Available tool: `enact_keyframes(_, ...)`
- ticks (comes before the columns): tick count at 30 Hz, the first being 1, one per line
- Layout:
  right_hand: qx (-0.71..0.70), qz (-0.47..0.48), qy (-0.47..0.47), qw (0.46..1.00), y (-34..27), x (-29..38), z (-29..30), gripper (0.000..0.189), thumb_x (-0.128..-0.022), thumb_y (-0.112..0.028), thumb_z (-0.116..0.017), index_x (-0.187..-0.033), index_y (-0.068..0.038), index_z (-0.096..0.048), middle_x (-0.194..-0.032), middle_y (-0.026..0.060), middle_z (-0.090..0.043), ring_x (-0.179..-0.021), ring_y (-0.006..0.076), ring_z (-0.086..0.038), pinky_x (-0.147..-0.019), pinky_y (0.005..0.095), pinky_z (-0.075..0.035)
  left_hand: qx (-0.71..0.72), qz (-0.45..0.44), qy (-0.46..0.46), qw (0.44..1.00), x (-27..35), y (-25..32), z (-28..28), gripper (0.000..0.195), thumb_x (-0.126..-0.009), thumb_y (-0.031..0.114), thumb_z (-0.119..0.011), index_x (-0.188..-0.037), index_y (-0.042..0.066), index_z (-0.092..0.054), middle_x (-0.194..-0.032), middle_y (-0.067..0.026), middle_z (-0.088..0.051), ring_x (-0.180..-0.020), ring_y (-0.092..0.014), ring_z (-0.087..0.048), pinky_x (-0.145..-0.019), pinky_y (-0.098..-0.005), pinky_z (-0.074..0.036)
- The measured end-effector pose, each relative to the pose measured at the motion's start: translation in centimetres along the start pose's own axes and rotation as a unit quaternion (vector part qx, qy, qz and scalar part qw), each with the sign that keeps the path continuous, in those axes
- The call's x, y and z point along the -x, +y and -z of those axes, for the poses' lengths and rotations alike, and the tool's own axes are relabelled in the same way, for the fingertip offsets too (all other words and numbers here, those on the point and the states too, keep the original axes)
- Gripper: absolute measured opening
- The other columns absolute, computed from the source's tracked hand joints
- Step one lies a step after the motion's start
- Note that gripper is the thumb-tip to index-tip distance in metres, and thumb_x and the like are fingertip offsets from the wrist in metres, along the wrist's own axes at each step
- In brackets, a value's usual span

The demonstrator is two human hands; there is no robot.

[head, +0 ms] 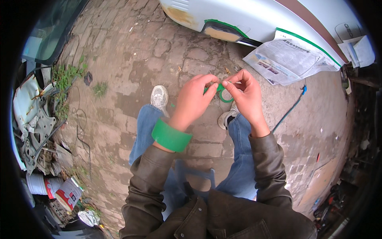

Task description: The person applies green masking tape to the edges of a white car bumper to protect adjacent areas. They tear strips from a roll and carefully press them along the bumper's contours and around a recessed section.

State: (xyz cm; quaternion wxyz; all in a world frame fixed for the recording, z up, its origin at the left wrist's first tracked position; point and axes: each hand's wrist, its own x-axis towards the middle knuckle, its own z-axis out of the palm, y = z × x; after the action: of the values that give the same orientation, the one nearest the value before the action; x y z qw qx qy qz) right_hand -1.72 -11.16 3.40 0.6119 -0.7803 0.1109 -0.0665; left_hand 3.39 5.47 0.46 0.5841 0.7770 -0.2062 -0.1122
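Observation:
Both of my hands meet at the fingertips just right of the middle of the view. My left hand (pixel 195 97) pinches a strip of green masking tape (pixel 220 87) between thumb and forefinger, and a wide green tape roll (pixel 172 135) is worn around that wrist. My right hand (pixel 246 92) pinches the same strip from the other side. A narrow green tape roll (pixel 222 97) hangs below the fingertips. Beyond my hands stands a white vehicle panel (pixel 209 12) with green tape around a dark-edged recess (pixel 222 33). Newspaper (pixel 291 56) is taped along the panel's edge.
A blue hose (pixel 288 113) lies on the brick paving at right. Scrap metal parts (pixel 38 128) and paint cans (pixel 68 192) line the left edge, near weeds and a loose cable (pixel 85 143). Part of a blue stool (pixel 212 177) shows between my legs.

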Motion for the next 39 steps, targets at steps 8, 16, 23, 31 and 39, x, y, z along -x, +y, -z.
enact_keyframes(8, 0.25, 0.251, 0.0, 0.935, -1.5, 0.7, -1.4, 0.02, -0.079, 0.004, -0.077, -0.08, -0.003, -0.058, -0.087, 0.0113, -0.067, -0.084, 0.028, -0.067, -0.077, 0.0348, -0.053, 0.11, 0.084, -0.015, 0.99, 0.0, -1.5, 0.1, 0.016, -0.09, 0.018, -0.066, -0.101, 0.006, -0.069, -0.092, -0.0135, -0.068, -0.086, -0.031, -0.066, -0.074, -0.0407, -0.051)
enact_keyframes(16, -0.054, 0.167, 0.11, 0.978, -2.1, -0.3, 0.2, 0.018, -0.088, -0.001, -0.075, -0.088, -0.004, -0.058, -0.095, 0.0086, -0.069, -0.105, 0.0216, -0.063, -0.09, 0.0366, -0.052, -0.034, 0.041, 0.079, 0.995, 0.2, -1.1, -0.4, 0.01, -0.091, 0.016, -0.065, -0.096, 0.007, -0.067, -0.092, -0.0114, -0.068, -0.086, -0.031, -0.066, -0.074, -0.0414, -0.051)
enact_keyframes(23, 0.08, 0.153, 0.104, 0.979, 3.2, -12.2, 0.6, 0.011, -0.091, -0.013, -0.076, -0.098, -0.008, -0.069, -0.112, 0.0074, -0.062, -0.111, 0.0178, -0.057, -0.097, 0.0315, -0.046, 0.043, 0.069, 0.085, 0.993, 2.0, 2.9, -2.8, 0.009, -0.09, 0.014, -0.065, -0.097, 0.008, -0.064, -0.09, -0.0141, -0.061, -0.089, -0.037, -0.062, -0.075, -0.0452, -0.05)
enact_keyframes(31, 0.336, 0.324, 0.249, 0.848, 9.4, -21.8, -4.1, 0.014, -0.083, -0.015, -0.081, -0.09, -0.008, -0.071, -0.097, 0.0086, -0.056, -0.096, 0.0251, -0.052, -0.084, 0.036, -0.043, 0.186, 0.084, 0.263, 0.943, -0.8, 3.1, -1.9, 0.013, -0.09, 0.005, -0.065, -0.103, 0.004, -0.063, -0.097, -0.0133, -0.063, -0.091, -0.032, -0.062, -0.08, -0.0388, -0.048)
enact_keyframes(39, 0.294, 0.376, 0.32, 0.818, 11.3, -23.8, -4.6, 0.015, -0.079, -0.007, -0.083, -0.087, -0.005, -0.07, -0.096, 0.0065, -0.051, -0.091, 0.0215, -0.05, -0.077, 0.0326, -0.044, 0.233, 0.115, 0.249, 0.933, 0.8, 3.8, -3.2, 0.015, -0.091, 0.006, -0.065, -0.104, 0.006, -0.059, -0.093, -0.0142, -0.058, -0.086, -0.036, -0.061, -0.074, -0.0426, -0.049)
